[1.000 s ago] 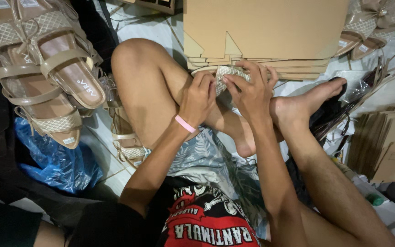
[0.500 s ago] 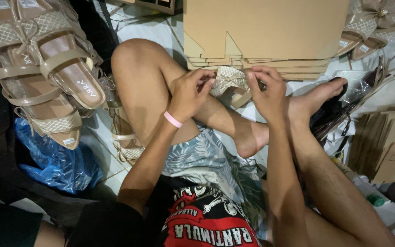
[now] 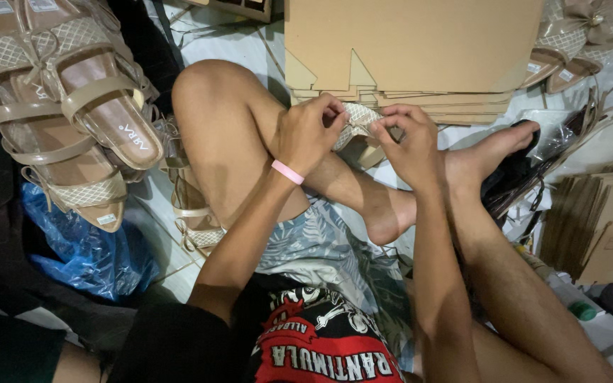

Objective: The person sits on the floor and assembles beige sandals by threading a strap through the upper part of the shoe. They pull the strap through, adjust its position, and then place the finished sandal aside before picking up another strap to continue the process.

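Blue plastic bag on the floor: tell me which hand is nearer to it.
Left. The left hand is over the raised knee, on the side of the blue plastic bag; the right hand is farther off, beyond the sandal both hold.

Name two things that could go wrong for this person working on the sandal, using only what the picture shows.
The woven strap of the sandal sits pinched between the left hand and right hand; a hard pull might fray it. The stacked sandals at the left lean loosely and could slide onto the knee.
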